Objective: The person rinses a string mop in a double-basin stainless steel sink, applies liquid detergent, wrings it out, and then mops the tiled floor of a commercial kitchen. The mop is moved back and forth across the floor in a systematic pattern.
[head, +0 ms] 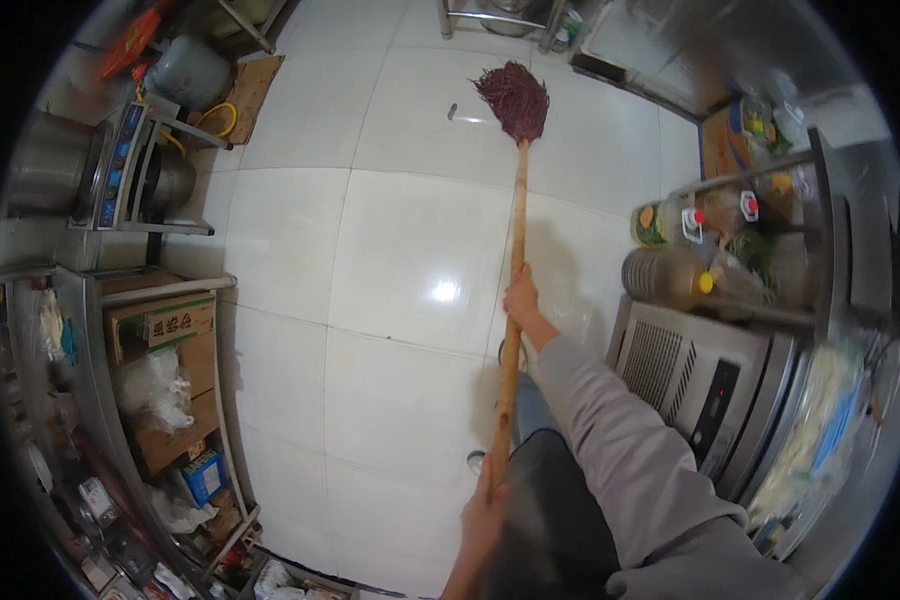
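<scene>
A mop with a long wooden handle (519, 202) stretches away from me over pale floor tiles. Its dark red string head (516, 101) rests on the tiles near the top of the view. My right hand (522, 298), in a grey sleeve, grips the handle around its middle. Lower down, my left hand (484, 514) is closed around the handle near its end. Left of the mop head, a small dark scrap (452, 111) lies on the floor.
At left stand a gas cylinder (193, 73), a metal stove (120, 169) and a shelf with cardboard boxes (169, 322). To the right are oil jugs (664, 274) on a metal rack and a stainless appliance (682, 367). A metal stand (495, 15) is at the top.
</scene>
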Action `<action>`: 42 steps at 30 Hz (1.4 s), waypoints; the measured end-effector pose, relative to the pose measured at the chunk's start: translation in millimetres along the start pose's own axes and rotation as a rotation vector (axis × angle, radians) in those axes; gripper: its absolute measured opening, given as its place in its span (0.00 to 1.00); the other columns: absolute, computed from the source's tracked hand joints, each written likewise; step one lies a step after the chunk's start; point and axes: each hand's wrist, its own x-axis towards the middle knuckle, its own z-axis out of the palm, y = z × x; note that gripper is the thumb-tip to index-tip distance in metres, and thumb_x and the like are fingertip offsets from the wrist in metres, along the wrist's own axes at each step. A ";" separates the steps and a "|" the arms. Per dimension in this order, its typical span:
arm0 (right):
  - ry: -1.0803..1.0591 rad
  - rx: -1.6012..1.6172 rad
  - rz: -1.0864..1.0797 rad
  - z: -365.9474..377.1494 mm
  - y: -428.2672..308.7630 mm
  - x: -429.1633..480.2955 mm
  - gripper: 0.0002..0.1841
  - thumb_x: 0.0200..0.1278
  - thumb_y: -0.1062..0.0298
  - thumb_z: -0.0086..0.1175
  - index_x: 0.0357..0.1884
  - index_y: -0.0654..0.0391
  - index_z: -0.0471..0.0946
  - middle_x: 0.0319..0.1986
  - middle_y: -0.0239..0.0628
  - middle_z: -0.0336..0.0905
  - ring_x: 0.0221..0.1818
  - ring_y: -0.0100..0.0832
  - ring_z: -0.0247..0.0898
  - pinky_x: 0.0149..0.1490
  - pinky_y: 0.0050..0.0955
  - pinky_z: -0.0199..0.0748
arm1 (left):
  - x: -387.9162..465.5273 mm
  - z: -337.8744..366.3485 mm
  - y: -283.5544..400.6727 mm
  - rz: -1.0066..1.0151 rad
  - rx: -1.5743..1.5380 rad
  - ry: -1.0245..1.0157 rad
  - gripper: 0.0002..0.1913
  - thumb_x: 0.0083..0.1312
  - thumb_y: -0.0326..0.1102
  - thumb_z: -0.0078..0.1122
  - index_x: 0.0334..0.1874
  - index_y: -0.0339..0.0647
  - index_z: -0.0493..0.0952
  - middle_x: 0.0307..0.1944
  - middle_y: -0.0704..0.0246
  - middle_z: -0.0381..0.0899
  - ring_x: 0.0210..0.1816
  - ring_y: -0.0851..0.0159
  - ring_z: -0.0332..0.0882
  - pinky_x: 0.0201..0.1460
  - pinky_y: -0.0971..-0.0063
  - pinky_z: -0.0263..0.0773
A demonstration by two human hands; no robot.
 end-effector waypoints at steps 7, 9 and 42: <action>-0.073 0.017 0.294 21.1 217.5 -313.9 0.20 0.74 0.57 0.33 0.66 0.44 0.53 0.21 0.35 0.66 0.19 0.29 0.66 0.21 0.33 0.66 | -270.5 -34.2 -194.8 -0.433 0.280 0.028 0.21 0.64 0.51 0.52 0.46 0.38 0.75 0.32 0.58 0.80 0.36 0.46 0.78 0.37 0.59 0.71; -0.188 -0.083 0.435 15.3 273.7 -423.2 0.29 0.70 0.64 0.38 0.68 0.41 0.41 0.22 0.39 0.70 0.20 0.34 0.69 0.22 0.36 0.70 | -353.2 -51.1 -238.9 -0.601 0.524 -0.072 0.20 0.62 0.52 0.54 0.36 0.37 0.73 0.30 0.54 0.79 0.31 0.44 0.77 0.34 0.55 0.72; 0.059 0.097 0.051 -245.6 -68.8 91.0 0.36 0.63 0.69 0.49 0.71 0.36 0.50 0.27 0.38 0.75 0.16 0.31 0.69 0.22 0.32 0.75 | 130.6 209.6 162.3 -0.176 0.084 -0.279 0.23 0.66 0.51 0.53 0.33 0.33 0.63 0.13 0.63 0.68 0.10 0.65 0.68 0.12 0.69 0.66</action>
